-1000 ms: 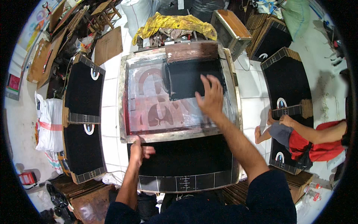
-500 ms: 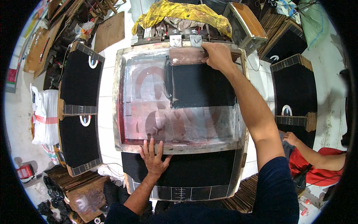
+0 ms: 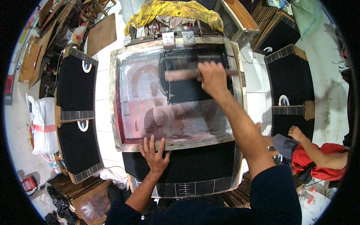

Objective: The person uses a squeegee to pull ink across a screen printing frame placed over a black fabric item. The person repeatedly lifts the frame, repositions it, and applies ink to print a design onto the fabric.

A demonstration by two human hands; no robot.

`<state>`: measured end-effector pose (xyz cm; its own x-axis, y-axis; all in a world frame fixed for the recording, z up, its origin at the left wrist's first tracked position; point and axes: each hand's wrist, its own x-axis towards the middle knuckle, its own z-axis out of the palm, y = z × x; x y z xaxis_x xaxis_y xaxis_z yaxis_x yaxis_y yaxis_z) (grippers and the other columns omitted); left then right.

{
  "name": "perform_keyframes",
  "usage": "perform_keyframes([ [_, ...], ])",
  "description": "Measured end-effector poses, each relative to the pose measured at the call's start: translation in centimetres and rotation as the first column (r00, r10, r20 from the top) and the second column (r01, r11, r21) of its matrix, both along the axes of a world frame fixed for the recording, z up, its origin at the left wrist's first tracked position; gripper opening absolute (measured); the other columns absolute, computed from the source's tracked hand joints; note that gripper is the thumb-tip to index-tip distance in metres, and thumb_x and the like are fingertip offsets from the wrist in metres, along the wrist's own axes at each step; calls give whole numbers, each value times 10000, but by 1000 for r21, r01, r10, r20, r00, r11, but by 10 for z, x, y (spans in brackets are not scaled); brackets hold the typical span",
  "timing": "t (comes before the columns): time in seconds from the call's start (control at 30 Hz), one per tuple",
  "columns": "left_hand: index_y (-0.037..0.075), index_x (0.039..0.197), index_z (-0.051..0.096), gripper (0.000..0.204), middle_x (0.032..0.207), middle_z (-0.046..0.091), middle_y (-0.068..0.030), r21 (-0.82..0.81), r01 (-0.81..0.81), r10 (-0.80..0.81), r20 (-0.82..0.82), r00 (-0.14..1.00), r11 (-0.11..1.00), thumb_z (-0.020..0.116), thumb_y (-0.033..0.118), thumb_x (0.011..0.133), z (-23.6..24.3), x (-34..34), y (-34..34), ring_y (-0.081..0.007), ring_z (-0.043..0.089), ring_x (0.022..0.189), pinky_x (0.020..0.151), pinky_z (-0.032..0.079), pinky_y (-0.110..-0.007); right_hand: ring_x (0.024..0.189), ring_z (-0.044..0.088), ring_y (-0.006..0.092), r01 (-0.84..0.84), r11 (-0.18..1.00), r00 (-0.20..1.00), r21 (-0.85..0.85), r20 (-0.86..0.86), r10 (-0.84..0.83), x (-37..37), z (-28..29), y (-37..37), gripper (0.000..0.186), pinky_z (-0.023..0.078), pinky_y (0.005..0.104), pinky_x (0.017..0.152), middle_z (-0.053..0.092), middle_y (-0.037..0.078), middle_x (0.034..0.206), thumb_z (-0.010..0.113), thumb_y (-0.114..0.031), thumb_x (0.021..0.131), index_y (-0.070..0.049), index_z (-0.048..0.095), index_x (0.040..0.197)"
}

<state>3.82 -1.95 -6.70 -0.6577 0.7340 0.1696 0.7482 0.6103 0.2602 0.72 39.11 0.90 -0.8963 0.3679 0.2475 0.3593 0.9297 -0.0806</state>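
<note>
A screen-printing frame (image 3: 115,93) lies flat over a black board (image 3: 187,165), whose near part sticks out on my side. My right hand (image 3: 213,78) grips a long brown squeegee (image 3: 182,75) from above, its fingers wrapped round it. The squeegee lies crosswise over the black rectangle (image 3: 189,93) in the right half of the mesh. Its blade edge is hidden from me. My left hand (image 3: 154,155) rests on the frame's near rim with its fingers spread and nothing in them. Faint large curved shapes show through the rest of the mesh.
Two metal clamps (image 3: 188,38) hold the frame's far edge, with a stained yellow cloth (image 3: 176,13) beyond. Black boards stand on the left (image 3: 77,92) and right (image 3: 292,82). At the lower right is another person in red clothing (image 3: 318,152). A wooden-topped box (image 3: 240,17) stands far right.
My right hand has pulled the squeegee from the frame's far edge toward me, onto the black rectangle. My left hand stays on the near rim. The other person's hand has shifted, and the view has moved slightly.
</note>
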Motion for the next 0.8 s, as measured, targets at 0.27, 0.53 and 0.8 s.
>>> perform_keyframes([
  [0.27, 253, 1455, 626, 739, 1642, 402, -152, 15, -7, 7, -4, 1000, 1000, 884, 334, 768, -1, -1, -1, -419, 255, 1556, 1252, 119, -630, 984, 683, 284, -26, 997, 994, 69, -102, 33, -44, -2, 40, 348, 469, 474, 827, 713, 41, 990, 835, -158, 755, -135, 676, 1064],
  [0.53, 251, 1450, 632, 734, 1647, 398, -153, -27, -15, 16, 10, 1000, 1000, 873, 305, 758, -3, 1, -3, -426, 268, 1550, 1253, 109, -630, 999, 701, 265, -2, 999, 998, 45, -59, 5, -54, -4, 52, 292, 498, 449, 853, 723, 55, 965, 848, -177, 754, -136, 676, 987],
  [0.8, 261, 1480, 607, 747, 1637, 405, -144, 55, 0, 0, -3, 1000, 998, 869, 330, 784, -1, -1, 1, -415, 262, 1552, 1253, 112, -628, 949, 632, 263, 19, 1000, 998, -19, -61, -20, 59, 1, -57, 290, 457, 417, 834, 651, 57, 950, 771, -51, 750, -106, 654, 1010],
])
